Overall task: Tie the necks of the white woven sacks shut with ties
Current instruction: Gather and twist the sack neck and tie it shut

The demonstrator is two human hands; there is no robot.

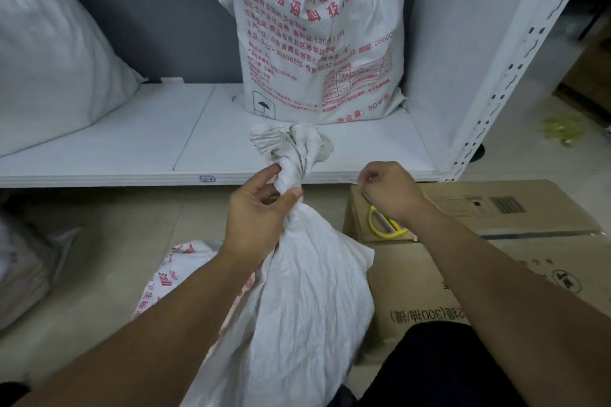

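**While the left hand grips the neck, the right curls beside it**

Where the picture begins at the left, a plump plain white woven sack (49, 59) leans on the flat white shelf (132, 142), and another pale sack (20, 268) lies on the floor beneath it. Near the middle, the left hand (254, 211) has its fingers and thumb wrapped round the twisted neck (291, 177) of a crumpled white woven sack (307, 291), which stands on the floor between the person's forearms. Its bunched top (291, 145) fans out above the grip, in front of the shelf's edge. Behind it, on the shelf, a tall white woven sack printed in red characters (317, 43) stands upright.

Just to the right of the neck, apart from it, the right hand (386, 188) has its fingers curled in, thumb against forefinger; whether anything lies between them cannot be told. Beneath that hand, scissors with yellow handles (385, 221) lie on top of a brown cardboard box (496, 208). Further right rises the shelf's white perforated upright (515, 59), and a small yellow heap (562, 129) lies on the floor beyond it.
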